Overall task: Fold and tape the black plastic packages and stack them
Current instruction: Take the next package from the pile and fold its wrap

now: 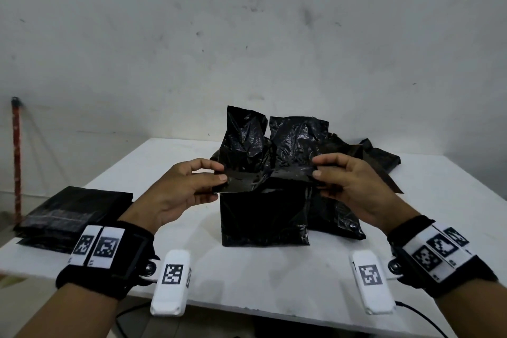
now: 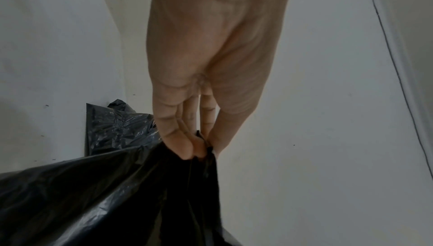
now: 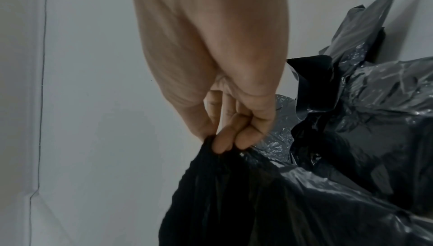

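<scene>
White table [image 1: 274,277] fills most of my head view, set against a pale wall [image 1: 247,35]. On its far middle I see a heap of loose bags [image 1: 296,140], two of them standing upright. At the left edge lies a flat stack [image 1: 71,211] of folded packages. Nearer me, at the table's centre, stands the package [image 1: 263,217] I am working on, its base on the table and its top flap bent over toward me. My left hand [image 1: 175,195] pinches the flap's left end between thumb and curled fingers; from the left wrist view the fingertips [image 2: 187,150] bunch the plastic tightly. My right hand [image 1: 354,186] pinches the flap's right end the same way, thumb on top, fingers [image 3: 225,142] curled under the film. Both hands hold the fold level, just above the package's body. A red pole [image 1: 17,159] leans by the wall at far left.
</scene>
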The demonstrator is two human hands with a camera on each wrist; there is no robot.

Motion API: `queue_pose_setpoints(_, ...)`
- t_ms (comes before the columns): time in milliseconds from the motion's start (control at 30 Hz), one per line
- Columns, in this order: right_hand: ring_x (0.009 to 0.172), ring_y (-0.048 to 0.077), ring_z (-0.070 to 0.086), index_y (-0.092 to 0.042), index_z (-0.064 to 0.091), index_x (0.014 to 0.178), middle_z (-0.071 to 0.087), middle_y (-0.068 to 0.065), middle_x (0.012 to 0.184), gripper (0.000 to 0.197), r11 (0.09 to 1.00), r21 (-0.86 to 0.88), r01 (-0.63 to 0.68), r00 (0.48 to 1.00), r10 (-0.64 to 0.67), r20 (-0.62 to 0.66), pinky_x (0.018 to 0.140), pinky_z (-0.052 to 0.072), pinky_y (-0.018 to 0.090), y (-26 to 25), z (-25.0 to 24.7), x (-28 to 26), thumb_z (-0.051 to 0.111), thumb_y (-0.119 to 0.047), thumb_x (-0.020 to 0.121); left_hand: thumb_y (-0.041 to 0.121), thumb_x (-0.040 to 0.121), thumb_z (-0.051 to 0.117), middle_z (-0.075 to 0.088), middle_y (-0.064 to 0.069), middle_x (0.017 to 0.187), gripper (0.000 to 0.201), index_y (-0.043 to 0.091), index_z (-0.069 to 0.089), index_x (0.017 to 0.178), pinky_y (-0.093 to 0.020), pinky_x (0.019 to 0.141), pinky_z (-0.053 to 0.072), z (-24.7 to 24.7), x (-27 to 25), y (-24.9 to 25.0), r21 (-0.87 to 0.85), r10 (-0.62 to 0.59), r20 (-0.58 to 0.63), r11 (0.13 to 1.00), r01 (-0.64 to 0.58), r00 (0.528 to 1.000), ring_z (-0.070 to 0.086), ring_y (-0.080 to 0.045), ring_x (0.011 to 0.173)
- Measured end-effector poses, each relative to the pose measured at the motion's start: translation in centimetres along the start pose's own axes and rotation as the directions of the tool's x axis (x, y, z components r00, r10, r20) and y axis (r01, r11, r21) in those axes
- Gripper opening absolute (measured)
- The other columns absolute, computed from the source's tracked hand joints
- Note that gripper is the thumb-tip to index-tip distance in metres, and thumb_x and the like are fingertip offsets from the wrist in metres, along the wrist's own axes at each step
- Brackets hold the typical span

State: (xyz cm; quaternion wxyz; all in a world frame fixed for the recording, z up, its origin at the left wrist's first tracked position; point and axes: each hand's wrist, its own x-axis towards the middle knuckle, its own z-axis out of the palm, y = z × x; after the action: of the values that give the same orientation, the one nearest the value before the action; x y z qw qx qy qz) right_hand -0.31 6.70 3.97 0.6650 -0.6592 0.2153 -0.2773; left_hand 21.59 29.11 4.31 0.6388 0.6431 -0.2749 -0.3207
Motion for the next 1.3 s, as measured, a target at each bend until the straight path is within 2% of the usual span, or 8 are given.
queue_pose_setpoints(167,0.073,0.012,0.065,-0.013,0.070,0.114,0.068,0.000,0.090,0.032,0.997,0.030,-0.071,0.994,0.068,0.090,0.071,0.054,0.028,0.0,-0.5,0.1,0.064,0.004,0.088,0.036,0.038,0.102,0.077,-0.010,0.095,0.078,0.014,0.076,0.108,-0.027,0.061,0.059,-0.9,-0.1,0.3,0.039,-0.040,0.055,0.999,0.038,0.998,0.070,-0.016,0.071)
queue_pose_setpoints(333,0.075,0.012,0.063,-0.019,0.075,0.112,0.069,-0.004,0.088,0.029,0.993,-0.057,-0.100,0.991,0.105,0.083,0.078,0.047,0.032,0.2,-0.6,0.3,0.064,-0.003,0.090,0.007,0.086,0.074,0.077,-0.004,0.094,0.021,0.012,0.075,0.106,-0.025,0.065,0.056,-1.0,0.1,0.3,0.082,-0.062,-0.010,0.995,0.062,0.998,0.072,-0.013,0.076)
queue_pose_setpoints(433,0.085,0.014,0.064,-0.017,0.077,0.108,0.074,-0.003,0.092,0.019,0.995,-0.006,-0.103,0.994,0.103,0.026,0.078,0.048,0.029,0.2,-0.5,0.6,0.066,-0.015,0.092,-0.002,0.086,0.071,0.078,-0.007,0.097,0.021,0.009,0.074,0.104,-0.020,0.067,0.059,-1.1,0.5,0.0,0.045,-0.057,-0.021,0.997,0.058,0.998,0.073,-0.011,0.078)
queue_pose_setpoints(600,0.078,0.008,0.068,-0.013,0.075,0.109,0.069,0.002,0.094,0.033,0.997,0.007,-0.083,0.996,0.083,0.026,0.062,0.053,0.019,0.7,-0.7,0.9,0.073,0.004,0.080,-0.008,0.082,0.072,0.075,-0.010,0.098,0.028,0.006,0.073,0.106,-0.019,0.066,0.059,-1.4,0.6,-0.4,0.008,-0.042,-0.034,0.999,0.043,0.999,0.074,-0.010,0.079)
queue_pose_setpoints(933,0.086,0.012,0.067,-0.016,0.073,0.113,0.068,0.004,0.097,0.037,0.999,-0.045,0.023,0.999,-0.022,0.035,0.068,0.056,0.022,1.7,-0.7,0.2,0.070,0.006,0.084,0.002,0.083,0.076,0.078,-0.005,0.095,0.023,0.010,0.074,0.104,-0.030,0.078,0.055,-0.9,0.2,-1.3,-0.031,-0.009,-0.092,1.000,0.006,0.996,0.074,-0.013,0.080)
queue_pose_setpoints(1100,0.069,0.010,0.065,-0.011,0.074,0.108,0.071,0.000,0.083,0.021,0.998,-0.062,-0.021,0.999,0.023,0.042,0.065,0.055,0.025,1.5,-0.4,0.5,0.061,-0.001,0.095,0.002,0.087,0.072,0.078,-0.011,0.098,0.014,0.010,0.074,0.099,-0.032,0.079,0.057,-0.5,0.5,-1.6,-0.063,-0.016,-0.104,0.998,0.010,0.994,0.073,-0.018,0.080)
queue_pose_setpoints(1233,0.079,0.014,0.068,-0.011,0.076,0.099,0.075,0.004,0.087,0.014,0.997,-0.081,-0.008,1.000,0.007,-0.015,0.079,0.057,0.033,1.7,-0.2,1.2,0.071,-0.003,0.089,-0.001,0.090,0.069,0.078,-0.011,0.093,0.015,0.010,0.076,0.098,-0.027,0.070,0.061,-0.4,0.6,-1.4,0.006,0.029,-0.134,1.000,-0.029,0.991,0.074,-0.015,0.075)
queue_pose_setpoints(1300,0.076,0.011,0.067,-0.012,0.075,0.097,0.074,0.001,0.081,0.015,0.997,-0.071,-0.009,1.000,0.008,-0.020,0.071,0.057,0.027,1.8,-0.3,1.5,0.069,0.000,0.089,-0.001,0.092,0.068,0.078,-0.010,0.094,0.015,0.010,0.076,0.098,-0.025,0.069,0.062,-0.4,0.6,-1.4,0.055,0.064,-0.136,0.997,-0.057,0.989,0.074,-0.013,0.075)
